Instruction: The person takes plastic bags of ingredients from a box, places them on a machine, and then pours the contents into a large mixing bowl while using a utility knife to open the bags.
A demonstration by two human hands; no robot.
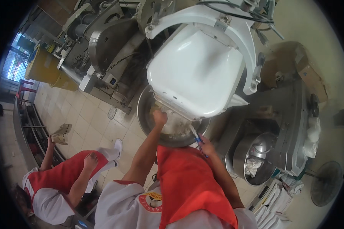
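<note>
A wide metal bowl (143, 114) sits in front of me, under the white head (191, 68) of a large mixer-like machine. Pale, floury or doughy stuff (174, 126) lies in it. My left hand (159, 117) is over the bowl by the lower edge of the white head, its fingers curled; whatever they hold is hidden. My right hand (207, 146) grips a blue-handled tool (195, 133) with a narrow pale blade. The blade points up and left over the bowl's right side, close to the lower edge of the machine head.
A co-worker in a red apron (65, 171) stands at left, one hand holding a piece of tan packaging (61, 134). Metal machinery (111, 45) stands at far left beside a yellow bin (47, 65). On the right are a steel pot (239, 154), a cardboard box (311, 78) and a round fan (326, 183).
</note>
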